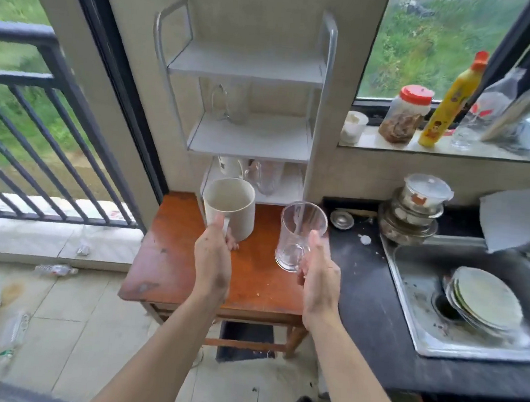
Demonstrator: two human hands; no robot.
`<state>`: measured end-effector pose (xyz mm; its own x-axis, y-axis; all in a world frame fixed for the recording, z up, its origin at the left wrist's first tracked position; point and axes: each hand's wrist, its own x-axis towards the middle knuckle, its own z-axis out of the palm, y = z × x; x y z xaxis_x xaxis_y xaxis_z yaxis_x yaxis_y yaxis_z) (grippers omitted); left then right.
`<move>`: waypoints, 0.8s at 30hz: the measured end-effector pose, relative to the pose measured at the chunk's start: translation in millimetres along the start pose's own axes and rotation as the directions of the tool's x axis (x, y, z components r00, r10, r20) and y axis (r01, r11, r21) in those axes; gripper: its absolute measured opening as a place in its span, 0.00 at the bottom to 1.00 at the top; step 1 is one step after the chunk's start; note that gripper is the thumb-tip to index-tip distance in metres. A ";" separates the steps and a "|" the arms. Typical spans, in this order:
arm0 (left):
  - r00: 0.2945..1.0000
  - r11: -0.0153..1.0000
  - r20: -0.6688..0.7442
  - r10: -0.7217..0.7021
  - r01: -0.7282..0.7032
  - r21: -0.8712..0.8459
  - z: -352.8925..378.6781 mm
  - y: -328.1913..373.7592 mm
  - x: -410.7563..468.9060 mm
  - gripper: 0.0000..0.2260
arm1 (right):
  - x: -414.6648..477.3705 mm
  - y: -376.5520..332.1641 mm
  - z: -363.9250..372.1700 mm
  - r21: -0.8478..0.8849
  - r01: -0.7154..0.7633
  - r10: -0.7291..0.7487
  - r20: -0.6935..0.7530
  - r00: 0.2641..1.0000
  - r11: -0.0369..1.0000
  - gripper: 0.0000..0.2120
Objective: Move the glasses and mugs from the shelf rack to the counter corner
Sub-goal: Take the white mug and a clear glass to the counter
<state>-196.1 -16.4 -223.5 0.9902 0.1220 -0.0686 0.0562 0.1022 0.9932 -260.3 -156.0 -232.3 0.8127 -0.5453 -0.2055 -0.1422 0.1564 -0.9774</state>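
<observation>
My left hand (213,260) grips the handle of a cream mug (229,207), held upright above the wooden table. My right hand (317,271) holds a clear glass mug (299,232) by its handle, also upright, near the table's right edge. Behind them stands the white shelf rack (250,135). Its middle shelf carries a clear glass mug (230,103). On its bottom shelf are a white mug (230,166) and a clear glass mug (264,175). The dark counter (364,293) lies to the right of my right hand.
The rack stands on a small wooden table (169,256). A steel sink (417,278) with stacked plates (485,300) fills the counter's right. Stacked lidded containers (415,207) and a small glass dish (341,219) sit at the counter's back. Jar and bottles line the windowsill (486,151).
</observation>
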 end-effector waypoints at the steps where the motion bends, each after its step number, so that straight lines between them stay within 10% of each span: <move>1: 0.999 1.000 0.047 -0.019 0.019 0.003 9.1 -5.6 -10.1 0.20 | -7.9 7.4 -14.8 -0.019 -0.017 0.016 -0.051 0.999 1.000 0.22; 12: 0.839 0.992 0.531 -0.123 0.107 0.061 170.1 -25.9 -153.5 0.24 | -80.5 3.0 -237.8 0.086 0.048 0.019 -0.647 0.762 0.995 0.30; 24: 0.498 0.981 0.846 -0.194 0.077 0.179 364.4 -64.4 -451.0 0.22 | -243.0 29.7 -546.0 0.189 0.117 0.134 -0.918 0.373 0.975 0.27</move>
<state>-599.6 -437.7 -222.2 0.5901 -0.7938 -0.1468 0.1547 -0.0673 0.9857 -770.5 -468.5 -238.4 -0.2351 -0.9385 -0.2529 0.0630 0.2449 -0.9675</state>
